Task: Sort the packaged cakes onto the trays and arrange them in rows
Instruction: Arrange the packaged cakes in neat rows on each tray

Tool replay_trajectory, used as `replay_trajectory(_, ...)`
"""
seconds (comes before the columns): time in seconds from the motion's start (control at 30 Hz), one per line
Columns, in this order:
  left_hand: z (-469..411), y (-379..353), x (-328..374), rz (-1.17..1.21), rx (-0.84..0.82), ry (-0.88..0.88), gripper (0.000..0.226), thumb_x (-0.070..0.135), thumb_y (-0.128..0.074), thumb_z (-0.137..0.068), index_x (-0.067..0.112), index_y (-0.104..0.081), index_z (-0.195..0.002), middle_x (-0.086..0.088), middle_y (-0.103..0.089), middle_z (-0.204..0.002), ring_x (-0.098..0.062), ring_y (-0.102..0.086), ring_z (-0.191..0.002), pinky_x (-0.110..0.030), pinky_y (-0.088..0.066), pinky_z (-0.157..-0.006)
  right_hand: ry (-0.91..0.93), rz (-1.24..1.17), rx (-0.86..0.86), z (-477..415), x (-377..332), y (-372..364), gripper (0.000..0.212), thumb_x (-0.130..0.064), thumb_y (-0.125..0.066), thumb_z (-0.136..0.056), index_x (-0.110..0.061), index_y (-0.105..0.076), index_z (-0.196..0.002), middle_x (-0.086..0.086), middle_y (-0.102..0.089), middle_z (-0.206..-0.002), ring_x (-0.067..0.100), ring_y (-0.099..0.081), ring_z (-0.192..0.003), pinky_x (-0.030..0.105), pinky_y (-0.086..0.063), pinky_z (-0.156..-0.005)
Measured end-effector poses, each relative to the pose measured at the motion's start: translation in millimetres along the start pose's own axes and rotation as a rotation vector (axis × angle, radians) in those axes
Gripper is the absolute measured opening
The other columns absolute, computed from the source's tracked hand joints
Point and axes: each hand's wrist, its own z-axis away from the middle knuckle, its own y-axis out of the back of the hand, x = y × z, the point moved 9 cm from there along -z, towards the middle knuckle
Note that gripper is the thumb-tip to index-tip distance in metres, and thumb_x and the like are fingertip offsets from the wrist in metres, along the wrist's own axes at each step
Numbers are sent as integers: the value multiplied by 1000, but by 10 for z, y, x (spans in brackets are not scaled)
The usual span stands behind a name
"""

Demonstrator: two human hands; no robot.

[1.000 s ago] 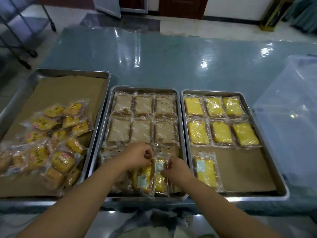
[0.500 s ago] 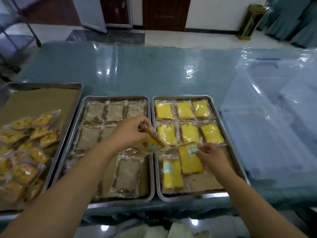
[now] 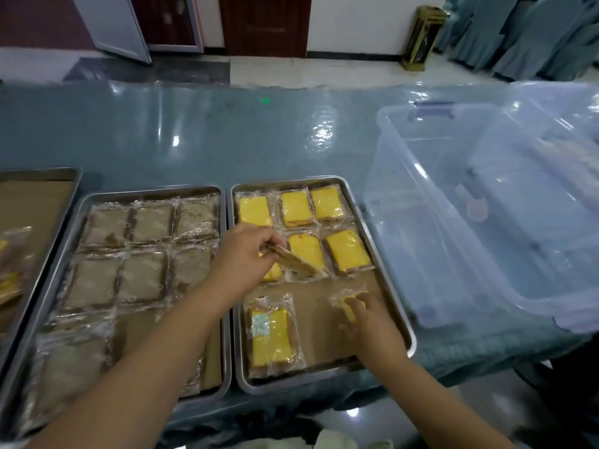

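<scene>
Two steel trays lie side by side. The middle tray [image 3: 58, 247] holds rows of brown packaged cakes [image 3: 142, 277]. The right tray [image 3: 366, 222] holds two rows of yellow packaged cakes [image 3: 296, 209], and one more yellow cake [image 3: 270, 335] lies at its front left. My left hand [image 3: 243, 254] pinches a packaged cake [image 3: 296, 262] by one end, tilted on edge over the second yellow row. My right hand [image 3: 369, 319] holds another yellow packaged cake [image 3: 348, 301] down at the front right of that tray.
A third tray [image 3: 35, 176] with brown paper and loose cakes is cut off at the left edge. A large clear plastic bin [image 3: 486, 222] stands to the right of the trays. Glossy blue table top [image 3: 210, 140] stretches behind the trays.
Both hands lifted yellow cakes off the middle tray and moved right. The right hand has lowered its cake to the right tray's front right; the left hand now hangs its cake over the second row.
</scene>
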Motion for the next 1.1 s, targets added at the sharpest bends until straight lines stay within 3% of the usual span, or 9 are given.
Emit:
replay_trajectory(0.13, -13, 1, 70, -157, 38, -116, 26, 12, -73, -75, 37, -66, -78, 26, -50, -81, -3, -38, -91, -30, -30, -79, 164, 101, -69, 42, -139, -224, 42, -23, -51, -91, -29, -46, -133, 0, -27, -149, 22, -37, -120, 34, -47, -87)
replay_trajectory(0.23, -7, -76, 51, -253, -7, -147, 24, 11, -72, -75, 34, -70, -83, 21, -54, -89, -5, -34, -96, -29, -27, -81, 169, 124, -46, 16, -84, -210, 42, -20, -49, -92, -29, -49, -133, 1, -29, -149, 23, -35, -121, 32, -43, -93)
replay_trajectory(0.47, 46, -255, 43, -101, -120, -117, 32, 0, -68, -74, 32, -66, -76, 20, -58, -94, -10, -41, -102, -20, -27, -82, 110, 109, -9, -39, 120, -107, 39, -26, -44, -96, -32, -47, -135, -3, -27, -149, 17, -30, -129, 23, -35, -99)
replay_trajectory(0.57, 86, -262, -21, 119, -134, 1, 36, -3, -68, -74, 32, -66, -72, 23, -60, -99, -2, -50, -105, -20, -34, -90, 66, -179, 66, -48, 60, 71, 30, -25, -51, -95, -25, -60, -123, -5, -45, -137, 13, -44, -122, 20, -42, -91)
replay_trajectory(0.67, 153, -343, -47, 392, -194, 101, 30, -8, -65, -75, 22, -68, -77, 14, -66, -104, 5, -58, -101, -16, -46, -85, -51, -602, 103, -132, 0, 246, 27, -27, -51, -94, -23, -61, -119, -12, -56, -118, 6, -55, -105, 18, -46, -84)
replay_trajectory(0.83, 242, -625, -179, 586, -225, 203, 28, -13, -59, -79, 14, -67, -82, 8, -64, -113, -1, -59, -105, -25, -53, -85, -262, -1239, -211, -143, -189, 32, 28, -22, -57, -92, -23, -57, -120, -1, -65, -107, 14, -64, -95, 21, -53, -67)
replay_trajectory(0.93, 291, -654, -436, 312, -135, 209, 48, -9, -52, -84, 31, -62, -108, 15, -52, -125, 0, -51, -111, -18, -46, -91, -341, -1211, -147, -56, -55, -43, 26, -12, -64, -86, -23, -60, -109, 2, -68, -95, 18, -67, -83, 24, -54, -63)
replay_trajectory(1.03, 404, -662, -604, -232, -113, 68, 57, 0, -55, -85, 24, -45, -137, 5, -45, -138, -13, -46, -121, -25, -37, -98, -379, -921, 4, 29, 189, -55, 25, -18, -66, -85, -27, -56, -106, -5, -63, -86, 10, -62, -73, 19, -46, -55)
replay_trajectory(1.1, 526, -763, -695, -364, -176, 33, 60, 11, -60, -85, 25, -40, -140, 4, -45, -140, -15, -42, -125, -30, -31, -104, -327, -757, 23, 65, 227, -85, 27, -17, -65, -86, -25, -55, -110, -11, -60, -86, 7, -60, -72, 19, -44, -55)
